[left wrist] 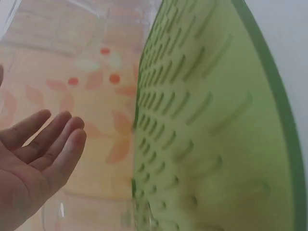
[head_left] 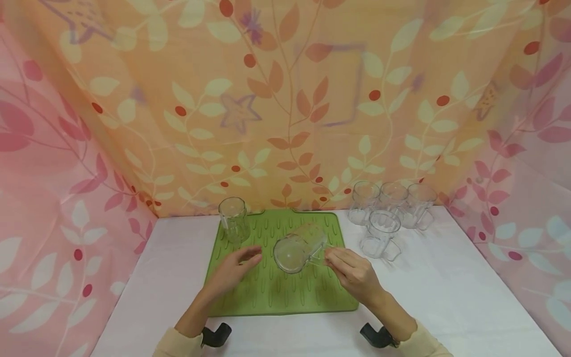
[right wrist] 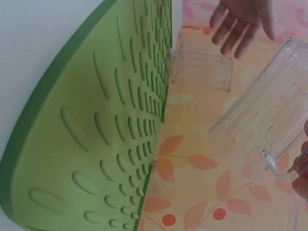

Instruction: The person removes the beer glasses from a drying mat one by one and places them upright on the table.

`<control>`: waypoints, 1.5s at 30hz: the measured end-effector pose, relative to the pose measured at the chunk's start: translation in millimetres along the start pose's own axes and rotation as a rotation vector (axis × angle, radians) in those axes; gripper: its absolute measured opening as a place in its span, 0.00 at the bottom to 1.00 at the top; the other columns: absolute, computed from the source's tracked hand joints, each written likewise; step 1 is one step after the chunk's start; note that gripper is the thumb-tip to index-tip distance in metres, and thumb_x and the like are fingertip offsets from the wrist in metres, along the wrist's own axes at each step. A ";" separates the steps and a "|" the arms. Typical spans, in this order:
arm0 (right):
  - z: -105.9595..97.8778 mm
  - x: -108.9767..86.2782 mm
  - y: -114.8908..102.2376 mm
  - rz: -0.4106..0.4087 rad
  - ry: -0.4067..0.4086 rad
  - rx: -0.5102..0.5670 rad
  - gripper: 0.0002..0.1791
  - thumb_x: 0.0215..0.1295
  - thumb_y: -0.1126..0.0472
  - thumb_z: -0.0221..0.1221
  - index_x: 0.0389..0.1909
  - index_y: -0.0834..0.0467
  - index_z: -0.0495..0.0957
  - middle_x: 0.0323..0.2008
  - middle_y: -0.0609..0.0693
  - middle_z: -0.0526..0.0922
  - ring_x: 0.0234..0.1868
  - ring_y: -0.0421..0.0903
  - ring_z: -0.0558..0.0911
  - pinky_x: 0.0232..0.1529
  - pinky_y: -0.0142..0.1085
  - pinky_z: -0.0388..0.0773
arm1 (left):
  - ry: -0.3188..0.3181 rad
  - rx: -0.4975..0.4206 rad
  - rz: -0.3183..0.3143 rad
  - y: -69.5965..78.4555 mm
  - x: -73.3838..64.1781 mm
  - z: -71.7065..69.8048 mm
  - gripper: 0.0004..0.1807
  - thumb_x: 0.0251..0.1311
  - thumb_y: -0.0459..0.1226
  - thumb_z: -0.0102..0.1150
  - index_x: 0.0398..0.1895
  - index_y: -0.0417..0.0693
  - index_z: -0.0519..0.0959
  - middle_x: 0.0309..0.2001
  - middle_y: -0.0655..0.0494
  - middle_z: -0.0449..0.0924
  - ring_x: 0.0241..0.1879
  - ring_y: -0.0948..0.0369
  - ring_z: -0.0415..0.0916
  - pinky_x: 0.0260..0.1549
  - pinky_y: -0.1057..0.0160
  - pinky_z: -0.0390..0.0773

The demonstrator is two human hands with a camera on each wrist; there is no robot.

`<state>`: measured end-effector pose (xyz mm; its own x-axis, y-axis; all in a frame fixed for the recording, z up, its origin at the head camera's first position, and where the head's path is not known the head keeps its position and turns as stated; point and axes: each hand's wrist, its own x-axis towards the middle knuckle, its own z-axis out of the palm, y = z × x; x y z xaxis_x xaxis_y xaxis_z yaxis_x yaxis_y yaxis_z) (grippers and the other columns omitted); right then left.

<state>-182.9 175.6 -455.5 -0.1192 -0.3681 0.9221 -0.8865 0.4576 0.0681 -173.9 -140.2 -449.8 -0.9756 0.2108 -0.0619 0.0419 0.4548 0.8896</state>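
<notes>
A clear glass mug (head_left: 294,250) is tilted above the green drying mat (head_left: 285,297), its round end toward me. My right hand (head_left: 354,272) grips it by the handle; in the right wrist view the mug (right wrist: 264,103) slants at the right edge, with fingers (right wrist: 301,178) at its handle. To the mug's left my left hand (head_left: 234,270) hovers over the mat, fingers loosely bent and holding nothing. In the left wrist view that hand (left wrist: 41,163) is apart from any glass. Another clear glass mug (head_left: 234,220) stands upright on the mat's back left corner.
Several more glass mugs stand in a cluster at the back right of the white table, the nearest mug (head_left: 379,235) with its handle to the right. Patterned cloth (head_left: 290,124) walls the back and both sides. Black curved pieces (head_left: 216,335) sit beside both wrists.
</notes>
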 end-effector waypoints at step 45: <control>7.9 -1.3 -7.5 -0.102 -0.048 -0.052 0.14 0.71 0.63 0.54 0.31 0.64 0.85 0.30 0.57 0.88 0.33 0.52 0.87 0.37 0.36 0.86 | -0.619 -0.654 -0.396 27.3 63.2 30.2 0.42 0.70 0.61 0.39 0.69 0.34 0.60 0.37 0.54 0.87 0.38 0.60 0.86 0.43 0.56 0.86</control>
<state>-179.7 166.2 -460.2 -0.0521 -0.4525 0.8903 -0.8708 0.4570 0.1813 -227.8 -88.2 -443.1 -0.5997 0.6476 -0.4700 -0.5738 0.0613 0.8167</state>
